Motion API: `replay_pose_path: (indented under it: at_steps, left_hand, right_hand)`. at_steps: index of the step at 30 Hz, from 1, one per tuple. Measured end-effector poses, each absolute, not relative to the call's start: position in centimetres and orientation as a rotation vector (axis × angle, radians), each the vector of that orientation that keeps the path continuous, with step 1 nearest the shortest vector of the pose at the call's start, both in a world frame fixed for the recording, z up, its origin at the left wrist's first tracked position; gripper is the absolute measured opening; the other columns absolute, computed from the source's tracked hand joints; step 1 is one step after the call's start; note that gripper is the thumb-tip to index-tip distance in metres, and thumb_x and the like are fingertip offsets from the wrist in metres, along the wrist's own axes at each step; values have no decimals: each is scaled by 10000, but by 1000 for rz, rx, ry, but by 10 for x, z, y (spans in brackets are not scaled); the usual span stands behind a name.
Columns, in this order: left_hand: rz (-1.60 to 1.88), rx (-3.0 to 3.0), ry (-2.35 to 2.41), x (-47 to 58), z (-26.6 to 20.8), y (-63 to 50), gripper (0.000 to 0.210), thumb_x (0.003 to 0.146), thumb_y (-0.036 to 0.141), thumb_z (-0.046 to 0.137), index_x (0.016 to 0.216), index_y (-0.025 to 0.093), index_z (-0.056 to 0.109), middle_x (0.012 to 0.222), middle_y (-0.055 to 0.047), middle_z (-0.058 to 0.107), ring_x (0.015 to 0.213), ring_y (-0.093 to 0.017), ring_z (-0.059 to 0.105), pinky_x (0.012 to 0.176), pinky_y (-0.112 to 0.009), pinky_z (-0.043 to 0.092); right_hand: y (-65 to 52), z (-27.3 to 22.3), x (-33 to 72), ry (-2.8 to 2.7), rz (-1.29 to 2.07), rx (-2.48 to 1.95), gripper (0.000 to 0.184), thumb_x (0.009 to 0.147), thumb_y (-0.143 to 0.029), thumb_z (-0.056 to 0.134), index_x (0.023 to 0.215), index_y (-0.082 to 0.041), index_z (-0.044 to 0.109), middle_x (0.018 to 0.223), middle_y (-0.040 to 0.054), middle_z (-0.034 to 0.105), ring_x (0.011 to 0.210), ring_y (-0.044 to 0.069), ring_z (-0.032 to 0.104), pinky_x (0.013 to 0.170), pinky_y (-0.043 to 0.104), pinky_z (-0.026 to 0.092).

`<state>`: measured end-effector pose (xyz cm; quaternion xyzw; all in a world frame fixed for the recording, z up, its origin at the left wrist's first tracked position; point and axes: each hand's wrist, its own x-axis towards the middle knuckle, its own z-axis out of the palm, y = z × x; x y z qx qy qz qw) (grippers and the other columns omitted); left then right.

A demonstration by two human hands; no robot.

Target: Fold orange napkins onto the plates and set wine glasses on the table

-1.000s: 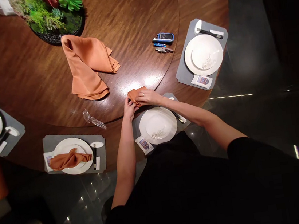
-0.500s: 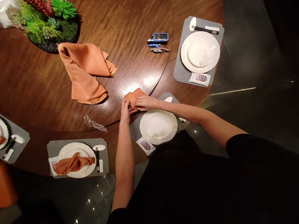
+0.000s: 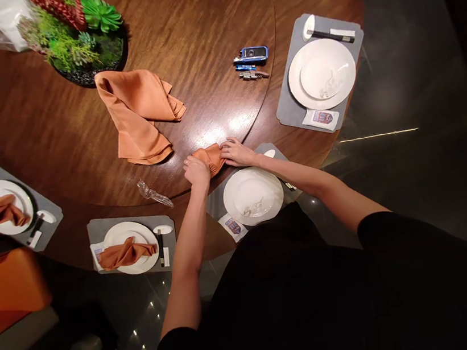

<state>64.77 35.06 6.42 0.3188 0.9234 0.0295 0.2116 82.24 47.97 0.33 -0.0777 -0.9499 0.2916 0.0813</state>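
Note:
Between my two hands is a pleated orange cloth napkin (image 3: 213, 159), just above the table near its front edge. My left hand (image 3: 197, 170) is closed on the napkin's left end. At the right end, the fingers of my right hand (image 3: 237, 152) pinch the folds; part of the thumb is hidden. Just below my hands a white plate stack (image 3: 253, 195) rests on a grey placemat, with a wet-wipe packet (image 3: 233, 227) at its left. A larger stack of orange napkins (image 3: 139, 115) lies loosely folded to the upper left.
A succulent planter (image 3: 87, 45) stands at the back left. Blue-cased small items (image 3: 252, 55) and a corkscrew (image 3: 253, 75) lie to the right. A crumpled clear wrapper (image 3: 154, 193) is left of my hands. Place settings line the rim, one with a folded napkin (image 3: 127, 252). Orange chair (image 3: 10, 282) lower left.
My hands have moved apart along the napkin, the left hand going left and the right slightly right. The napkin now shows pleats stretched between them. The view has shifted a little.

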Motion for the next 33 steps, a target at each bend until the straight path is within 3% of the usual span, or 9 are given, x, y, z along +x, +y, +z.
replay_pose_path:
  at_steps: [3, 6, 10, 15, 18, 21, 27, 33]
  left_hand:
    - [70, 1364, 2562, 646, 76, 347, 445, 1037, 238, 485, 1456, 121, 581, 1553, -321, 579, 1362, -451, 589, 1030, -574, 550]
    - [28, 1838, 2048, 627, 75, 343, 409, 1041, 193, 447, 1384, 170, 668, 1443, -240, 670, 1301, -394, 599, 1074, -537, 527]
    - [94, 1918, 1609, 608, 60, 343, 328, 935, 163, 602, 1229, 160, 746, 1257, -219, 716, 1322, -391, 586, 1173, -538, 465]
    - [345, 1641, 1578, 603, 52, 347, 242, 736, 147, 768, 974, 184, 795, 1205, -232, 677, 1346, -457, 531, 1220, -590, 411]
    - [264, 1714, 1583, 587, 63, 345, 307, 772, 157, 715, 1061, 189, 812, 1244, -208, 632, 1309, -428, 514, 1209, -595, 420]
    - [205, 1793, 1632, 566, 79, 340, 347, 825, 139, 643, 1131, 199, 795, 1285, -182, 575, 1274, -377, 526, 1173, -543, 463]
    - [247, 1712, 1677, 571, 92, 335, 278, 900, 183, 629, 1118, 262, 782, 1181, -120, 584, 1133, -305, 600, 1044, -401, 525]
    - [272, 1592, 1694, 625, 79, 320, 116, 950, 219, 622, 971, 237, 735, 1144, -156, 641, 1148, -343, 641, 996, -411, 543]
  right_hand:
    - [479, 7, 813, -2720, 979, -320, 241, 982, -286, 545, 1087, -182, 735, 1164, 171, 745, 1260, 348, 540, 1160, 597, 370]
    - [479, 12, 804, -2688, 1024, -383, 239, 961, -264, 526, 1071, -179, 722, 1157, 166, 735, 1270, 347, 539, 1220, 634, 306]
    - [480, 13, 797, -2786, 989, -257, 278, 938, -199, 491, 1092, -183, 723, 1167, 158, 727, 1308, 344, 537, 1283, 686, 203]
    - [480, 10, 789, -2889, 849, 18, 349, 979, -215, 458, 1217, -198, 714, 1210, 138, 737, 1370, 318, 534, 1287, 636, 225]
    - [478, 9, 780, -2976, 805, 148, 348, 1009, -241, 454, 1259, -184, 688, 1276, 146, 738, 1294, 302, 598, 1276, 574, 255]
    - [474, 13, 769, -3075, 791, 53, 342, 1046, -248, 441, 1307, -139, 633, 1189, 164, 765, 1152, 309, 667, 1220, 540, 287]
    - [465, 21, 743, -3130, 959, -240, 536, 1050, -227, 512, 1535, -44, 375, 1107, 177, 807, 1019, 311, 745, 1078, 458, 360]
    - [462, 21, 733, -3188, 934, -498, 362, 1008, -344, 617, 1269, -97, 651, 1052, 198, 819, 947, 333, 739, 1017, 446, 396]
